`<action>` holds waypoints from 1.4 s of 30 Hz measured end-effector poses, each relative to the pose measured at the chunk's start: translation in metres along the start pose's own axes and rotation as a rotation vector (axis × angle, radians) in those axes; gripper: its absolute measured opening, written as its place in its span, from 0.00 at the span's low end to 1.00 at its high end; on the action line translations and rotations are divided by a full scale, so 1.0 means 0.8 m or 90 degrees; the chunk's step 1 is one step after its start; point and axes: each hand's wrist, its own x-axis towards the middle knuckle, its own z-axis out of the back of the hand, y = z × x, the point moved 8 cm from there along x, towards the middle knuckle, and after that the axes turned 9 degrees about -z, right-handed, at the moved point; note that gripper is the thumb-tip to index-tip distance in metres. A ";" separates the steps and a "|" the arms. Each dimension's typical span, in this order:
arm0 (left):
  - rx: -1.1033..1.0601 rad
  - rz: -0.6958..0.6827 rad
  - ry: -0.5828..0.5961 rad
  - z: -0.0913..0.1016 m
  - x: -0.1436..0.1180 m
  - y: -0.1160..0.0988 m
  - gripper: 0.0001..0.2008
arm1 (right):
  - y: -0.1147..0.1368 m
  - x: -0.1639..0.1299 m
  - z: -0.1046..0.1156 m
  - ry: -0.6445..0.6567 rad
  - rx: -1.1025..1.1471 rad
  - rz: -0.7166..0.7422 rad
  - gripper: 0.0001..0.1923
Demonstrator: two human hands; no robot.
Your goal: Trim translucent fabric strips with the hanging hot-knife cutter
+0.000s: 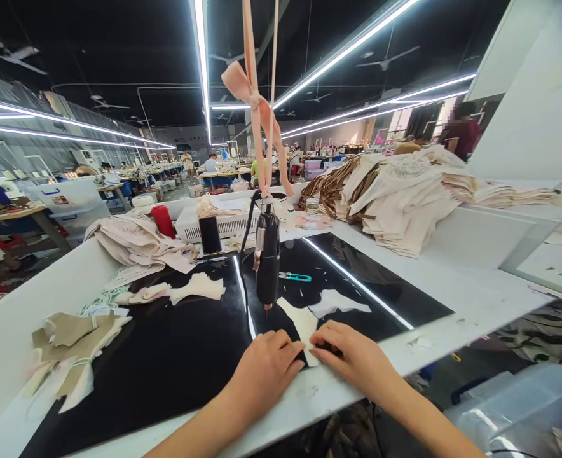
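Although several containers and fabric stacks appear across the frame, no brand, label or writing can be read on any of them. At lower centre, two hands rest on one small cream fabric piece (304,327): the left hand (264,369) lies flat with fingers extended onto its left edge, and the right hand (352,356) presses fingertips onto its lower right edge. Neither hand is closed around anything; both pin the piece against the glossy black worktop (176,362). Just above the piece hangs one black cylindrical hand tool (267,257), tip downward, suspended from a peach ribbon (257,108) tied in a bow. One pair of teal-handled snips (294,276) lies at centre. One red cylinder (163,221) stands at left of centre. One tall pile of folded beige cloth (405,191) occupies the right. Loose tan cut pieces (71,350) lie at lower left.
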 end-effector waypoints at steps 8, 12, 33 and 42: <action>0.012 -0.015 -0.016 0.002 -0.001 -0.006 0.12 | -0.006 0.001 -0.001 -0.001 0.044 -0.025 0.15; -0.007 0.004 -0.015 0.001 -0.003 -0.005 0.12 | -0.017 0.007 0.000 -0.001 0.081 -0.057 0.15; -0.020 0.028 0.032 0.000 0.002 -0.008 0.19 | -0.029 0.026 0.049 -0.100 0.387 -0.149 0.24; -0.048 0.029 0.021 -0.001 0.002 -0.007 0.18 | -0.012 0.016 0.094 -0.250 0.483 -0.065 0.23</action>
